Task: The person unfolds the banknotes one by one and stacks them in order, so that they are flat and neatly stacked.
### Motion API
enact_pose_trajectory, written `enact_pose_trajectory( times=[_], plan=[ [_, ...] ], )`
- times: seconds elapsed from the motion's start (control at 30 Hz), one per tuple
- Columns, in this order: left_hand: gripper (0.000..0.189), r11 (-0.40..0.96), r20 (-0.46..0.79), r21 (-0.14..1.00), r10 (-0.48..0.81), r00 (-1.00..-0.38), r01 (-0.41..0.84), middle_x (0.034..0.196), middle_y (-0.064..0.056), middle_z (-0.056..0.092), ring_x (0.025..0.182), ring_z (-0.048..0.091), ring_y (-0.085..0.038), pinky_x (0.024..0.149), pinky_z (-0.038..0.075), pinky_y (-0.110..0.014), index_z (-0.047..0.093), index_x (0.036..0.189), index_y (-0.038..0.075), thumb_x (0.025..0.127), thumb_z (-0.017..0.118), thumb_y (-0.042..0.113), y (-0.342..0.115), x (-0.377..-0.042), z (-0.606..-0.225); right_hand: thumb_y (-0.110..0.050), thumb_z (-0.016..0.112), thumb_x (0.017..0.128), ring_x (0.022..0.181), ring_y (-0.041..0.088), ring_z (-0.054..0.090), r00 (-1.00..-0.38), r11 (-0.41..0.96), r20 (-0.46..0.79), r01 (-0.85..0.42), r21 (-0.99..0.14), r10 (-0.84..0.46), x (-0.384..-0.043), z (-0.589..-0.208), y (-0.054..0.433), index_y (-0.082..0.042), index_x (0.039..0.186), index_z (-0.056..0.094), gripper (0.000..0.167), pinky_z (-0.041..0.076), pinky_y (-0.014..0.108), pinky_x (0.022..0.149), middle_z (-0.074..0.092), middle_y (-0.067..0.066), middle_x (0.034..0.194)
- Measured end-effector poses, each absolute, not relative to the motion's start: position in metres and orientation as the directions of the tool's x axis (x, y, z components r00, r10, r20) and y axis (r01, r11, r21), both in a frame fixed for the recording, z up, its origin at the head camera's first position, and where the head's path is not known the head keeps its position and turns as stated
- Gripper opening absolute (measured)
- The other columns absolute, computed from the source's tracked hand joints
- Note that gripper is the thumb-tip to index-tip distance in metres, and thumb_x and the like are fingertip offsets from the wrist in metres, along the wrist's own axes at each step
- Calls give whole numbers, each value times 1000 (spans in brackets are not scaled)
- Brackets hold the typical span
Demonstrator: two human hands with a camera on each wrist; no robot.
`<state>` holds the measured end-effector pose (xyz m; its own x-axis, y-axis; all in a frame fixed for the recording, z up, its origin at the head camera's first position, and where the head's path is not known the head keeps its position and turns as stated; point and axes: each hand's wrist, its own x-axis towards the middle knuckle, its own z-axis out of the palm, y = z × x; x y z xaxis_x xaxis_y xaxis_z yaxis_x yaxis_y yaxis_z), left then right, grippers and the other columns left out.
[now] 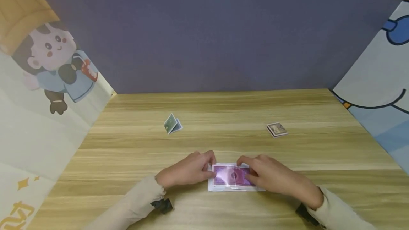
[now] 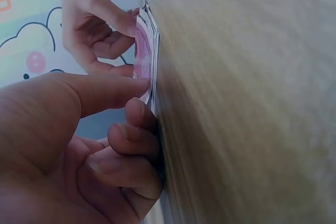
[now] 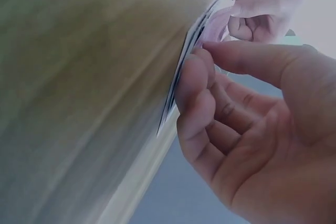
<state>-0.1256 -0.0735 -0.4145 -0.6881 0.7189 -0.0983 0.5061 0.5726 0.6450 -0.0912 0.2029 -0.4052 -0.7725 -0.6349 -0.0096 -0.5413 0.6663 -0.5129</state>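
Green folded slip (image 1: 170, 123): paper, white-edged, propped tent-like on the wood-grain worktop (image 1: 127, 152). Left hand (image 1: 190, 169): fingers curled, thumb and fingers pinching the stack's left end. Purple paper stack (image 1: 227, 177): oblong, glossy, white-bordered, with round central motif and several layered pale edges; located between both hands, at the worktop's surface; print too small to read. Right hand (image 1: 274, 175): fingers bent, thumb and fingertip pinching the right end. Brown folded slip (image 1: 278, 129): squarish, pale-edged, lying beyond the right hand.
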Motion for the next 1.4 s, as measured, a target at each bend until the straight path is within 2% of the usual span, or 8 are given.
enact_pose_trajectory(
  times=[0.13,0.23,0.37,0.43,0.77,0.9,1.17,1.4],
  plan=[
    [26,588,-119,641,711,-693,493,69,9,56,57,50,-4,55,46,-22,56,108,16,91,73,25,-74,-124,-414,-9,70,90,45,-4,37,-759,656,-9,-556,-510,-651,-90,-405,202,-10,122,63,33,35,18,41,44,-18,58],
    [25,582,-115,644,715,-689,496,69,9,57,58,51,-4,55,46,-22,56,107,16,90,74,24,-74,-124,-414,-21,72,92,49,-4,39,-757,660,-18,-557,-503,-653,-88,-406,202,-11,124,62,35,37,18,43,49,-17,62],
    [24,576,-108,645,720,-686,502,68,9,57,57,49,-4,54,45,-21,57,103,17,89,75,24,-74,-125,-414,-51,73,86,68,-1,54,-762,692,-11,-581,-428,-647,-85,-408,199,-12,129,58,60,49,24,59,66,-10,85],
    [23,576,-109,646,719,-686,501,67,9,57,56,49,-4,54,44,-21,56,101,18,89,75,24,-74,-125,-414,-59,73,82,77,1,57,-765,709,-6,-593,-382,-644,-84,-408,198,-13,132,56,70,51,28,67,69,-7,97],
    [36,565,-120,675,719,-685,474,69,7,58,57,52,-6,54,47,-23,54,119,16,90,74,20,-75,-124,-414,-53,74,84,80,1,59,-774,723,-18,-583,-371,-633,-81,-409,195,-13,135,55,68,51,28,68,69,-5,100],
    [35,561,-115,669,727,-677,488,67,7,57,55,50,-5,54,46,-22,55,119,16,90,73,21,-75,-125,-414,-52,75,84,80,1,59,-783,732,-24,-569,-376,-621,-81,-408,195,-13,135,55,68,50,25,66,69,-5,99],
    [34,547,-93,658,741,-665,518,67,9,57,56,50,-5,58,46,-23,54,120,19,92,72,21,-76,-126,-415,-47,76,84,66,-2,48,-791,741,-4,-572,-351,-612,-81,-406,194,-14,135,59,63,41,20,55,64,-9,86],
    [17,533,-104,669,757,-645,518,64,8,54,52,46,-3,50,43,-20,60,107,19,93,69,17,-73,-125,-414,-48,76,84,77,6,60,-796,750,12,-576,-325,-605,-82,-408,194,-15,135,60,63,50,26,63,69,-3,95]
  ],
)
